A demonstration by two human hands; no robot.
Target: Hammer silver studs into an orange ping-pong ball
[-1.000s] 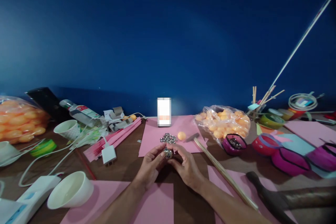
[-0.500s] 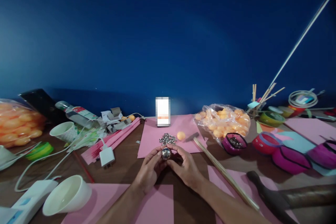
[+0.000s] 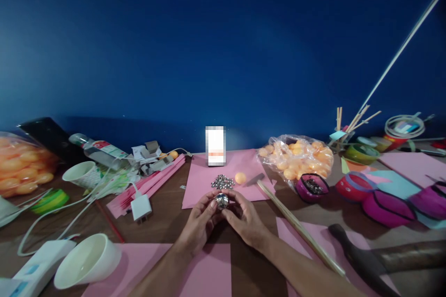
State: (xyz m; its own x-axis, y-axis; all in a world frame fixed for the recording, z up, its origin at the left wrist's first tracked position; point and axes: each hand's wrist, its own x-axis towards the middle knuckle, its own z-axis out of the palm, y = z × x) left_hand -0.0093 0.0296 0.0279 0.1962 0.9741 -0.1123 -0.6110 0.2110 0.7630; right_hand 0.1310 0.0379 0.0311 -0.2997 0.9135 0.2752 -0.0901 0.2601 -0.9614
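Observation:
Between the fingertips of both hands is a shiny silver ball (image 3: 222, 201), its surface dotted like thumbtack heads. My left hand (image 3: 201, 217) is closed on its left side, the thumb on the near face. From the right, my right hand (image 3: 244, 220) grips the same ball with thumb and fingers. Just beyond the fingers, a small pile of silver thumbtacks (image 3: 222, 181) lies on pink paper (image 3: 195, 185). An orange ping-pong ball (image 3: 240, 178) sits beside the pile. A hammer with a pale wooden handle (image 3: 296, 222) rests to the right.
A bag of orange balls (image 3: 296, 155) and a purple pouch (image 3: 311, 187) stand at the right, with a larger claw hammer (image 3: 362, 260) nearer me. On the left are a white cup (image 3: 88, 260), a power strip (image 3: 43, 264), a charger (image 3: 141, 207) and a plastic bottle (image 3: 104, 148).
Both hands stay together around the silver ball, which has turned slightly, with the left thumb shifted on it. The view has moved very slightly.

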